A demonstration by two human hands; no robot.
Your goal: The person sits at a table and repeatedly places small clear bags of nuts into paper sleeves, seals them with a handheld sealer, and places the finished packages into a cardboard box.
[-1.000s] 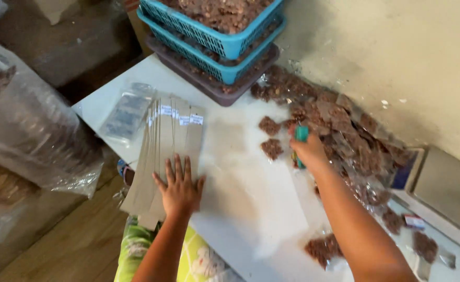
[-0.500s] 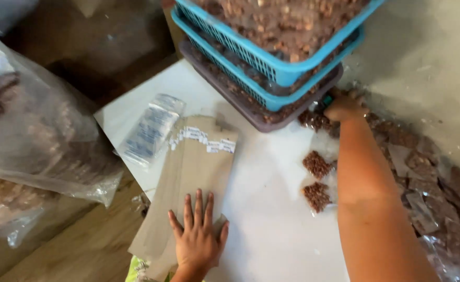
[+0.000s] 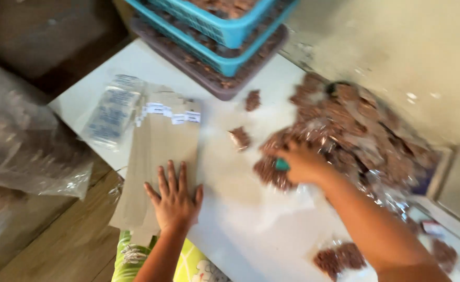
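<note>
Flat and spread, the left hand (image 3: 175, 196) presses on a stack of brown paper bags (image 3: 159, 156), its grip released. That stack lies on the white table (image 3: 224, 219), long axis running from the near edge away toward the stacked baskets (image 3: 224, 31), labelled ends far. Further right, the right hand (image 3: 303, 163) is clenched on a small teal object (image 3: 281, 165) beside a clear packet of brown pieces (image 3: 271, 172), at the edge of a heap of such packets (image 3: 355, 130).
</note>
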